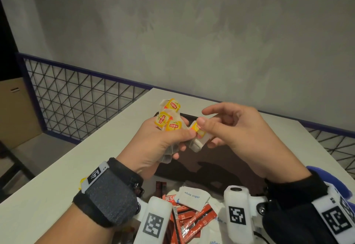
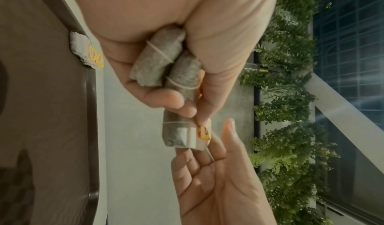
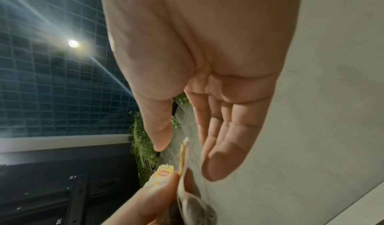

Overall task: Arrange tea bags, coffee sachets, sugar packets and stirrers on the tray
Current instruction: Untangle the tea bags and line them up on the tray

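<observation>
Head view, yellow-tagged tea bags (image 1: 169, 120) — string-wrapped, bunched in left hand (image 1: 153, 143)

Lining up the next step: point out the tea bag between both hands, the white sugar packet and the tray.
tea bag (image 1: 197, 129), head view, on its yellow tag.
white sugar packet (image 1: 192, 197), head view, middle of its printed face.
tray (image 1: 226, 159), head view, bare brown floor.

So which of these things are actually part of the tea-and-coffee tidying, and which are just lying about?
Part of the job:
- tea bags gripped in the left hand
- one tea bag at the right hand
- brown tray
- red coffee sachets
- white sugar packet

Just lying about:
- cardboard box
- wire mesh railing
- hanging green plants
</observation>
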`<state>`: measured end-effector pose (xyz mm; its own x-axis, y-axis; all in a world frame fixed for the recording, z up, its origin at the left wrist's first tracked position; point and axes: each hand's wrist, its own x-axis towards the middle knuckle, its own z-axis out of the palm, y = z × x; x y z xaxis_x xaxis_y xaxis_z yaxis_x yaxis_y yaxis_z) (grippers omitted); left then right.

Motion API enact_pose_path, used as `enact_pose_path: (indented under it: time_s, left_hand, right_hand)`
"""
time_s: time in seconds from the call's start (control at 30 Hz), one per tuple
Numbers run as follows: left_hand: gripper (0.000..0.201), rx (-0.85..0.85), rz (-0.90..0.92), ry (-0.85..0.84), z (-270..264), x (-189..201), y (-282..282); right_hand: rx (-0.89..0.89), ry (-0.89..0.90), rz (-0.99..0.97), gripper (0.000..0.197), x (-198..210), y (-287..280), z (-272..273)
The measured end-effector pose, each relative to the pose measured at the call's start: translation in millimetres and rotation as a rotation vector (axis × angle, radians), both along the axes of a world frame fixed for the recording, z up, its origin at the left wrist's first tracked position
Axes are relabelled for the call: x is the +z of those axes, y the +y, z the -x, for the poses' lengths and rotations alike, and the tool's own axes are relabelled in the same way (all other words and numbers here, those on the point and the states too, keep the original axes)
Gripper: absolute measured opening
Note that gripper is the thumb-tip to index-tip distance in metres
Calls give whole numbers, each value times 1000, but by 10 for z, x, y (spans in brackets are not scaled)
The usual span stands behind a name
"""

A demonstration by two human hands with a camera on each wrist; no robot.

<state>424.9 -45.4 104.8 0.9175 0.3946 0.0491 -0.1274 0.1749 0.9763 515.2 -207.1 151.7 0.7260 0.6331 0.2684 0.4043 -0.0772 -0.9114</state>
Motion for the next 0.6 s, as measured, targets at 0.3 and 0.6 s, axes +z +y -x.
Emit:
enact_pose_path:
  time_s: [0.3, 0.6]
  left_hand:
    - [23, 68, 74, 12, 27, 212, 608]
    - [11, 242, 308, -8, 150, -64, 1283]
  right_hand:
    - [75, -140, 364, 14, 130, 415, -256]
    - [239, -50, 771, 11, -362, 1449, -743]
